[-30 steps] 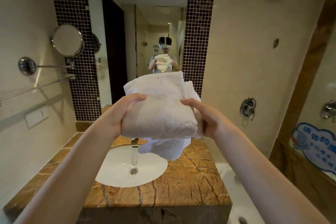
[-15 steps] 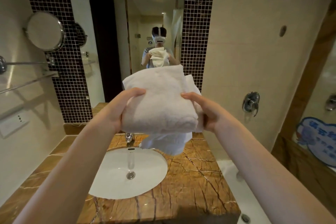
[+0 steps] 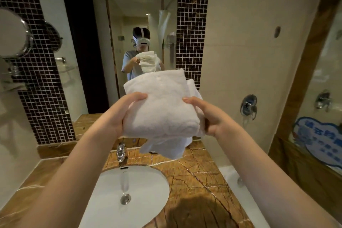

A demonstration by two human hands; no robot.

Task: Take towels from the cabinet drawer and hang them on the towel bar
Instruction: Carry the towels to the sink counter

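A folded white towel (image 3: 162,109) is held up in front of me, above the marble counter and in front of the wall mirror. My left hand (image 3: 120,114) grips its left side, thumb on top. My right hand (image 3: 205,114) grips its right side, thumb on top as well. A loose layer of the towel hangs below the fold. The towel bar and the cabinet drawer are out of view.
Below the towel lie a white oval sink (image 3: 129,196) with a chrome faucet (image 3: 121,151) in a brown marble counter (image 3: 199,181). A round magnifying mirror (image 3: 13,33) juts from the left wall. A bathtub edge (image 3: 233,177) and a shower valve (image 3: 249,104) are at right.
The view has swung to the right and slightly down, so the towel bar on the left wall has left the frame. Both hands keep the same grip on the towel.
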